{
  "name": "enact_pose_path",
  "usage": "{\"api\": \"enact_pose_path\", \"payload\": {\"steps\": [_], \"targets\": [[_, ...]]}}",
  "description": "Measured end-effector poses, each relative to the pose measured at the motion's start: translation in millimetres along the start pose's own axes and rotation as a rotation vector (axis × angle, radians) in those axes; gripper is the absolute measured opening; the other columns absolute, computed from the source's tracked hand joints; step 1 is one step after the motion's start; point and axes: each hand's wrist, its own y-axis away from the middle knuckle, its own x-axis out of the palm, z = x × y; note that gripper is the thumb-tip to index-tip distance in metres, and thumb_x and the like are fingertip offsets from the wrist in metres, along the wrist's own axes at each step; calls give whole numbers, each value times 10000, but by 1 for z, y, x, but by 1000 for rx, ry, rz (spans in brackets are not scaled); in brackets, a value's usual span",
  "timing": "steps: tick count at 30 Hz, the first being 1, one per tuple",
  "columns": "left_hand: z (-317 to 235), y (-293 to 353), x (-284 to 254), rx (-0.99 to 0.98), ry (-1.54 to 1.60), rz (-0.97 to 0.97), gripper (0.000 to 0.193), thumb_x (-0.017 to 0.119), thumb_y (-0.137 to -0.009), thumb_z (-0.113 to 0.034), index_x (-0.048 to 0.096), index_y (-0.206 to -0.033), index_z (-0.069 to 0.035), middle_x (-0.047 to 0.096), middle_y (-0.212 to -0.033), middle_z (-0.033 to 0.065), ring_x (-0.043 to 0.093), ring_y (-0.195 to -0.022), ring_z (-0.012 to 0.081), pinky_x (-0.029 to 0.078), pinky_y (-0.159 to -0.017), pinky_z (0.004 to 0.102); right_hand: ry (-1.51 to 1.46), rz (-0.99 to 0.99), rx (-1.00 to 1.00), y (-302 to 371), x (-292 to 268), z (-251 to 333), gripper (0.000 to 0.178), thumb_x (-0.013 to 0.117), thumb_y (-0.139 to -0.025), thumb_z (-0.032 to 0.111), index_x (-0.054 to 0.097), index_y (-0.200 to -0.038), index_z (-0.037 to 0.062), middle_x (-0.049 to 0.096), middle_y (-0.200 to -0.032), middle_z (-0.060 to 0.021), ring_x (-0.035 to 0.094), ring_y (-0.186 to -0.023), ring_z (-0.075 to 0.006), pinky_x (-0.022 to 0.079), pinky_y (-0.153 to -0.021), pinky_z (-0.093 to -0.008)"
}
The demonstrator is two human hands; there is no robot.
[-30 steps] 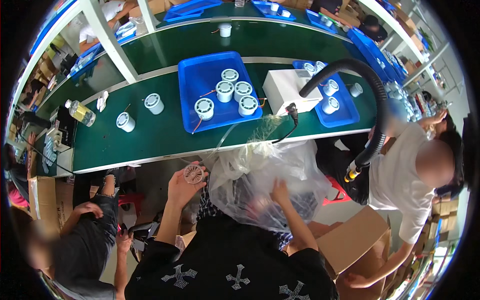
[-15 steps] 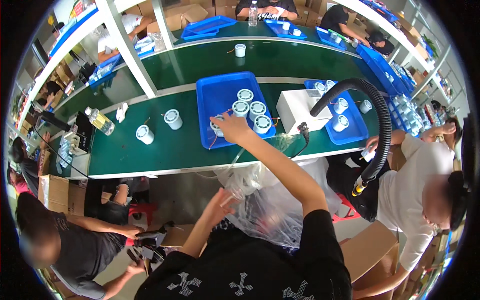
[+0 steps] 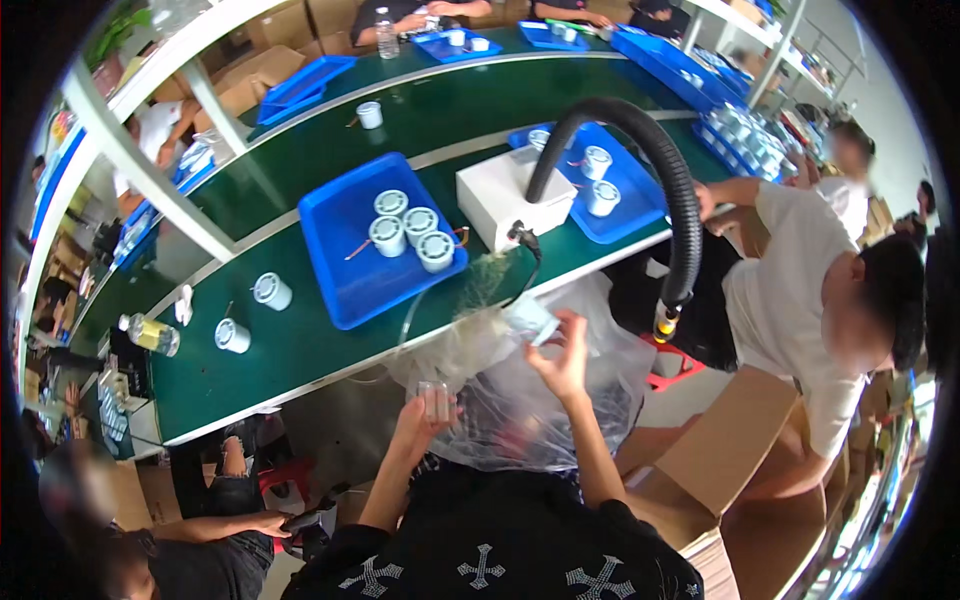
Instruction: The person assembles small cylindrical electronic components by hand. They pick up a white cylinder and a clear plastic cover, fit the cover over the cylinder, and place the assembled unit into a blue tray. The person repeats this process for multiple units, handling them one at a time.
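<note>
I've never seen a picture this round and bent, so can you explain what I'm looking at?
There's no robot here: a person works bare-handed, seen from a wide fisheye camera on their own head, which makes straight edges curve. The left hand holds a small clear plastic part; the right hand holds a pale cylinder, somewhat blurred. On the green table ahead, a blue tray carries four similar pale units, beside a white box and a black hose.

Gleams glossy across the green tabletop (image 3: 260, 365). Shows smooth plastic in the blue tray (image 3: 340, 265), thin wrinkled film in the clear bag (image 3: 500, 390), matt cardboard in the box (image 3: 730, 440). Seems plastic, though blurred, in the pale housing (image 3: 530, 319).
</note>
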Motion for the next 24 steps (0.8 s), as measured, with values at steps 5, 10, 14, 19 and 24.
{"api": "enact_pose_path", "payload": {"steps": [5,10,14,19,24], "targets": [[0,-33,18,49,-64,209,583,545,-847,-424,425,-1170,46,540,-1092,159,538,-985,222,432,-868,358,-289,-622,252,34,-80,-36,486,617,-796,84,327,-1186,90,486,-1074,-104,562,-890,-179,482,-594,-245],[-4,-44,58,12,-41,299,533,543,-853,-312,355,-1241,-1,535,-1111,187,543,-1009,258,425,-866,366,-1231,-647,565,4,-101,-23,525,466,-844,484,416,-1158,67,527,-873,-104,481,-641,-130,407,-559,-228],[-7,-36,75,47,22,304,508,535,-849,-277,338,-1257,-47,524,-1133,186,541,-1019,295,415,-882,378,-1308,-464,546,7,-81,-10,526,446,-846,504,429,-1137,66,532,-862,-84,469,-628,-126,400,-541,-237],[-11,-44,60,156,154,227,463,532,-845,-266,388,-1234,-58,528,-1107,140,534,-1039,306,396,-907,385,-1004,-127,743,73,-30,-2,359,390,-897,352,449,-1104,65,543,-870,-39,511,-695,-118,413,-521,-239],[-41,-38,56,268,99,128,464,528,-848,-279,404,-1233,-51,525,-1085,114,529,-1056,293,377,-925,380,-281,553,303,79,-23,39,388,597,-784,202,492,-1128,56,577,-767,-69,548,-614,-133,450,-572,-275]]}}
